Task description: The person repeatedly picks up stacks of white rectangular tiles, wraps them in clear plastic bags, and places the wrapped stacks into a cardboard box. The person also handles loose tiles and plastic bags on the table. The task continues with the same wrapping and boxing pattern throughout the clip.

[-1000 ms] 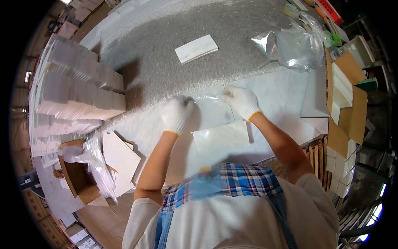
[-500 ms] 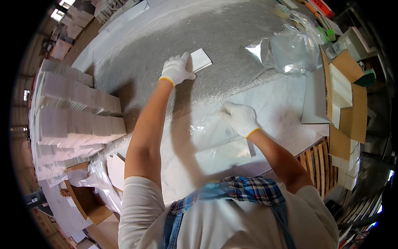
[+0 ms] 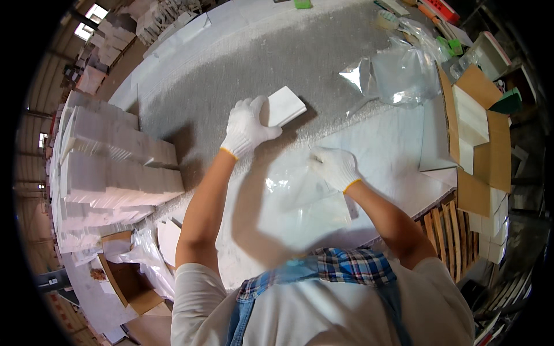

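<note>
My left hand, in a white knit glove, grips a small stack of white rectangular tiles by its left end. The tiles are held over the grey, dusty part of the table, and their shadow falls beside them. In a matching glove, my right hand is closed with its fingertips pinched at the upper edge of a clear plastic bag. That bag lies toward me on the pale slab surface. Exactly how the fingers take the film is hard to make out.
Tall stacks of white tiles stand at the left. Clear plastic bags lie in a pile at the far right, beside an open cardboard box. A wooden pallet is at lower right, another open carton at lower left.
My left hand has brought the tiles nearer to me, and they appear lifted off the grey surface. My right hand has stayed almost in place at the bag.
</note>
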The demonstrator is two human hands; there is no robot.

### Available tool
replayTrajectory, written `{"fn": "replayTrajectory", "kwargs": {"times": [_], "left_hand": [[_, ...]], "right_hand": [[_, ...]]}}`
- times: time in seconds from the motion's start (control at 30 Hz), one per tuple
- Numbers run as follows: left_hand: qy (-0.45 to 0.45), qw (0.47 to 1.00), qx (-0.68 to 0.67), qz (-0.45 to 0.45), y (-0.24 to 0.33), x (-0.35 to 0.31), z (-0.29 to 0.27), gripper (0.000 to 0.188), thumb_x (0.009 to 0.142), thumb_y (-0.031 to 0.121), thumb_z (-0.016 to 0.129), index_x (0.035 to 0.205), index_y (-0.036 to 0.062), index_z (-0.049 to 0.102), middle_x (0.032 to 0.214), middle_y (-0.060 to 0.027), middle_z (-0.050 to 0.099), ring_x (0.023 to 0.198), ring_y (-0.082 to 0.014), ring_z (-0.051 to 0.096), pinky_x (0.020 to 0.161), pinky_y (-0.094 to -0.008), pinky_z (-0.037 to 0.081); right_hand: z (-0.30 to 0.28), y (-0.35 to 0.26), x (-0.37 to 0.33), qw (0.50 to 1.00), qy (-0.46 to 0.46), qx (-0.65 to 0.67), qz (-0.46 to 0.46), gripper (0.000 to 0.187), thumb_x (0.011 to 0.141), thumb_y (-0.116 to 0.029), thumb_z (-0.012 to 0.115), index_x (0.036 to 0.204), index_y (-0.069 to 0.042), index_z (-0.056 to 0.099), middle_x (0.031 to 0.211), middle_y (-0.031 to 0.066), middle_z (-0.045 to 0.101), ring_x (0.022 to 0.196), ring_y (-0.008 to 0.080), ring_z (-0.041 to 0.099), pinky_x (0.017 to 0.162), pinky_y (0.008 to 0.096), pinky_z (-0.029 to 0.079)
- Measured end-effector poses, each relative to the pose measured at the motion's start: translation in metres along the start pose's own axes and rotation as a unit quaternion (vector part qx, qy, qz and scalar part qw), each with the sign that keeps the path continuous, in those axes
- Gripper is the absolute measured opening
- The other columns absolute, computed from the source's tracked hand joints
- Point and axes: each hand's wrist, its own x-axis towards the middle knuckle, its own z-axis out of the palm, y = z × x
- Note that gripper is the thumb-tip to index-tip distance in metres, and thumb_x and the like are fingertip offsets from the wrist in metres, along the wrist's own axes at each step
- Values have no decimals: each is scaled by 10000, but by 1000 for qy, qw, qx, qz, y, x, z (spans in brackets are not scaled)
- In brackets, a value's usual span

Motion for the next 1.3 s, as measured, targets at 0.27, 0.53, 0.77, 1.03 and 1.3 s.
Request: {"fn": "replayTrajectory", "kwargs": {"times": [0.27,0.53,0.77,1.03,1.3], "left_hand": [[-71,995,-61,38,98,-139,-39,914,610,385,876,1378,-15,582,1187,-220,650,1121,-404,606,1009,-480,498],[-19,994,-60,90,139,-199,-16,815,687,505,858,1295,20,613,1146,-195,645,1070,-373,618,924,-464,506],[-24,996,-43,70,144,-204,-16,795,709,470,855,1316,24,599,1180,-189,638,1118,-367,596,949,-472,489],[-20,962,-256,-96,114,-216,-24,880,815,399,845,1492,-36,489,1376,-234,616,1252,-350,617,1068,-416,493],[35,798,-526,-293,72,-241,6,787,960,383,721,1524,-95,449,1451,-285,572,1381,-333,547,1152,-380,417]], "right_hand": [[41,55,22,996,-36,81,-3,344,972,-426,560,1146,-176,719,1125,154,749,1052,375,704,908,483,546],[-3,7,7,999,-52,16,3,363,962,-428,567,1140,-148,713,1117,161,740,1035,380,692,899,503,532],[-7,2,2,998,-49,50,-6,337,948,-391,578,1096,-128,729,1101,165,742,1018,378,690,897,489,524],[-10,10,15,963,-42,266,0,316,967,-320,669,1155,-74,734,1007,97,757,918,231,699,845,367,534],[-71,-44,-38,926,8,357,-126,147,987,-121,684,1061,2,715,913,15,675,811,89,586,738,247,492]]}}
